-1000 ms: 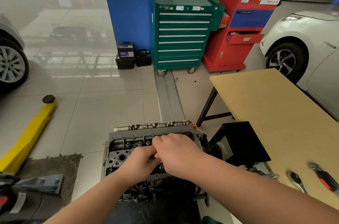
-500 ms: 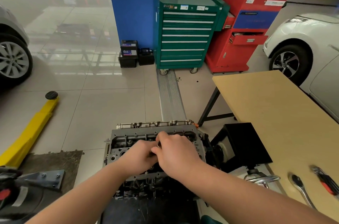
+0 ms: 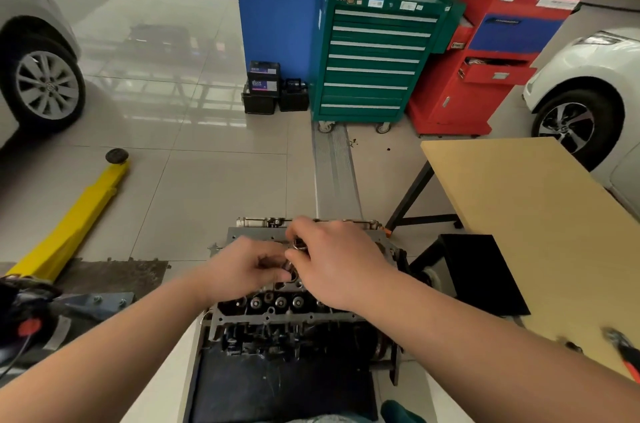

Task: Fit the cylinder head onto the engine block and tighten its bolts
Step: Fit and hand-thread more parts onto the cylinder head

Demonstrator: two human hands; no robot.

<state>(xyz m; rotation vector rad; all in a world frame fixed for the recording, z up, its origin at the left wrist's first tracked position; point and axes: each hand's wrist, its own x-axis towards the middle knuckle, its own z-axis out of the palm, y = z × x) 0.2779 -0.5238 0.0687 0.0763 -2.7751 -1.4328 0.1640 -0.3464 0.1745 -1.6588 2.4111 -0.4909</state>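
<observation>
The grey cylinder head [image 3: 277,305] sits on top of the engine block [image 3: 294,339], low in the middle of the head view. Both of my hands meet above its centre. My right hand [image 3: 341,265] pinches a round metal bolt [image 3: 299,244] between thumb and forefinger. My left hand [image 3: 244,268] has its fingers curled, and its fingertips pinch a second small metal piece [image 3: 290,271] just below that bolt. My hands hide most of the head's top face; a row of valve ports shows along its near side.
A wooden table [image 3: 526,215] stands at the right, with a red-handled tool [image 3: 627,357] at its near edge. A black box [image 3: 481,270] sits beside the engine. A yellow lift arm [image 3: 79,215] lies left. A green tool cabinet [image 3: 374,52], a red cabinet [image 3: 491,52] and two cars stand behind.
Both hands have shifted slightly toward the far side of the cylinder head. The right hand's fingers now show the bolt they pinch. The view has tilted a little.
</observation>
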